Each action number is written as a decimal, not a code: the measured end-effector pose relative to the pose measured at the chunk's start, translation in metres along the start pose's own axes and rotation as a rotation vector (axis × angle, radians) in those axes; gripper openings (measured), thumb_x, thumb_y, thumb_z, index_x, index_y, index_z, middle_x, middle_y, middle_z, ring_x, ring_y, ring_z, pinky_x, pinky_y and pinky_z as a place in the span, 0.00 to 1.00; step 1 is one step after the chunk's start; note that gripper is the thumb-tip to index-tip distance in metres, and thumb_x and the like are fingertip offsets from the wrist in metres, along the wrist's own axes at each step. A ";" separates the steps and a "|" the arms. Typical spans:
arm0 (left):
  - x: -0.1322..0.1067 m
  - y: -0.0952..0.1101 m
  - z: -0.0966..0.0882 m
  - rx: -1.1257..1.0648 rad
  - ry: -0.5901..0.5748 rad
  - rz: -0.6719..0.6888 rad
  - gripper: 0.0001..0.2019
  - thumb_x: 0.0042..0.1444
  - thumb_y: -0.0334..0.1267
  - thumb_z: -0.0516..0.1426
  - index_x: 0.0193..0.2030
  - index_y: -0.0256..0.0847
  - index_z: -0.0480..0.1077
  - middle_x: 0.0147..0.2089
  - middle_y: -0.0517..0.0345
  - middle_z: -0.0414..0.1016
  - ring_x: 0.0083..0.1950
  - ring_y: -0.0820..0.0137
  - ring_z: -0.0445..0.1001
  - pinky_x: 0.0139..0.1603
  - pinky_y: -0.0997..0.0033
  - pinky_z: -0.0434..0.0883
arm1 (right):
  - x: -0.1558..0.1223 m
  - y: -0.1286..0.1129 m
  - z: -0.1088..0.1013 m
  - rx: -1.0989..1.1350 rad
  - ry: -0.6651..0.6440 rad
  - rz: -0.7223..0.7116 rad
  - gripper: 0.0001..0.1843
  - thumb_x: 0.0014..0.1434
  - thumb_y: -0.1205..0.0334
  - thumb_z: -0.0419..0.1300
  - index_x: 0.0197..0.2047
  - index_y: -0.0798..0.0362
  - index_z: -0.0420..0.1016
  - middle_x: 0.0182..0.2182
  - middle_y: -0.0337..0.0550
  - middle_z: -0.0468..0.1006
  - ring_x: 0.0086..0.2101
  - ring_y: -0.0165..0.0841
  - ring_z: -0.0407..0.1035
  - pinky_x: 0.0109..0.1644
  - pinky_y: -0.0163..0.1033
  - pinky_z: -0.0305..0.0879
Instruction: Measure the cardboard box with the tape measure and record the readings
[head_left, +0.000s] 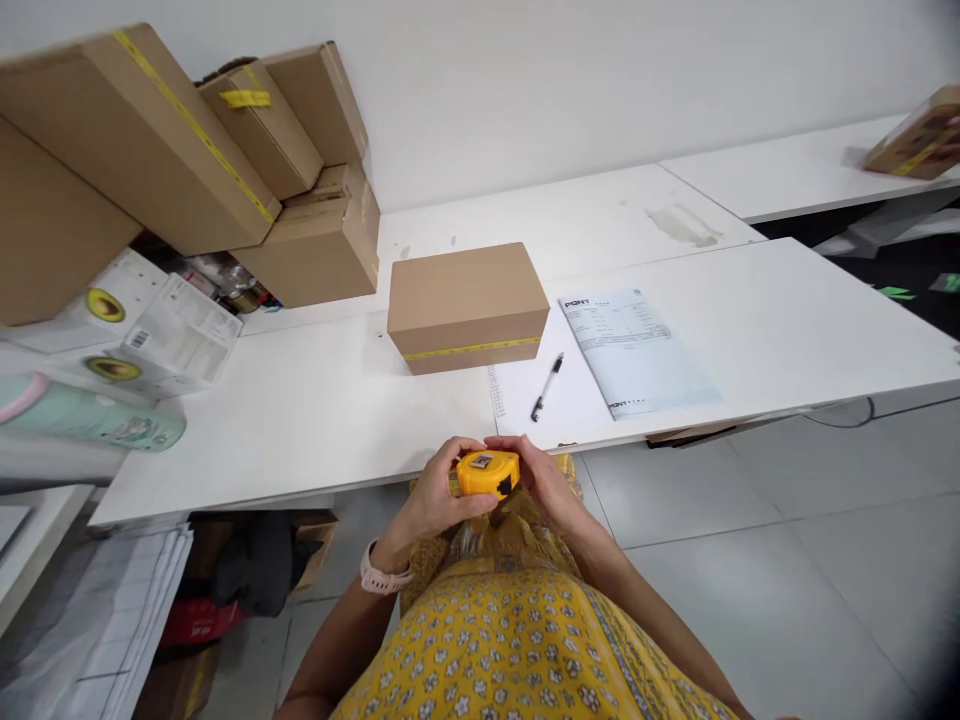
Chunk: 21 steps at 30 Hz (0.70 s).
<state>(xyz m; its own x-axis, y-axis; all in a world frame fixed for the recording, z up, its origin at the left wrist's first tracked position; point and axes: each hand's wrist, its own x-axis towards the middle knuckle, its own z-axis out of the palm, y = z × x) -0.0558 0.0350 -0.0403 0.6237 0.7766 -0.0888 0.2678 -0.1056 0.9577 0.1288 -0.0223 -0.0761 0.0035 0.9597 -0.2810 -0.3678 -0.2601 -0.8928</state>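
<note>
A yellow tape measure (pixel 480 478) is held between both hands, just off the table's front edge. My left hand (pixel 439 492) wraps round its left side, thumb along the lower front. On its right side my right hand (pixel 546 482) is closed against the case, fingers partly hidden behind it. Beyond the hands sits a closed cardboard box (pixel 469 295) with yellow tape along its near side. To the right of the box lie a black and clear pen (pixel 547 386) on a spiral notebook (pixel 517 400) and a printed PONY sheet (pixel 637 350).
Stacked cardboard boxes (pixel 172 150) lean at the back left. White boxes with avocado pictures (pixel 135 330) and a mint bottle (pixel 97 412) stand at the left end of the white table (pixel 315 410). Another carton (pixel 915 135) is far right, with a person's hand on it.
</note>
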 end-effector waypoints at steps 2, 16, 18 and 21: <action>-0.004 -0.007 -0.002 -0.026 -0.008 -0.050 0.26 0.50 0.49 0.68 0.53 0.44 0.68 0.51 0.51 0.74 0.49 0.60 0.73 0.49 0.62 0.71 | -0.004 0.001 -0.003 -0.033 -0.015 0.047 0.28 0.64 0.34 0.55 0.50 0.46 0.81 0.50 0.47 0.81 0.46 0.41 0.75 0.55 0.50 0.70; 0.025 -0.005 -0.054 -0.140 0.117 -0.075 0.24 0.49 0.48 0.69 0.51 0.43 0.72 0.48 0.53 0.76 0.46 0.62 0.75 0.47 0.65 0.71 | 0.028 -0.042 -0.020 0.241 0.014 0.068 0.26 0.47 0.36 0.73 0.31 0.50 0.75 0.26 0.38 0.75 0.28 0.29 0.68 0.30 0.36 0.66; 0.037 -0.002 -0.075 -0.144 0.261 -0.047 0.24 0.46 0.46 0.70 0.50 0.43 0.72 0.45 0.55 0.77 0.42 0.65 0.75 0.42 0.68 0.72 | 0.045 -0.065 -0.035 0.215 0.064 -0.030 0.26 0.45 0.38 0.74 0.31 0.50 0.74 0.24 0.37 0.73 0.26 0.28 0.66 0.28 0.36 0.64; 0.066 0.006 -0.122 -0.187 0.518 0.074 0.24 0.44 0.47 0.70 0.47 0.42 0.73 0.41 0.55 0.78 0.38 0.68 0.76 0.36 0.72 0.71 | 0.080 -0.108 -0.061 0.132 0.179 -0.209 0.23 0.48 0.40 0.74 0.31 0.49 0.73 0.25 0.37 0.72 0.26 0.29 0.66 0.28 0.35 0.64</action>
<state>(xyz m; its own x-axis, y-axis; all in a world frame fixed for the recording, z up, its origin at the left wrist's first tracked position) -0.1029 0.1610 -0.0075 0.1803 0.9802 0.0819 0.0725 -0.0963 0.9927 0.2252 0.0757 -0.0238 0.2509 0.9540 -0.1643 -0.4592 -0.0321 -0.8877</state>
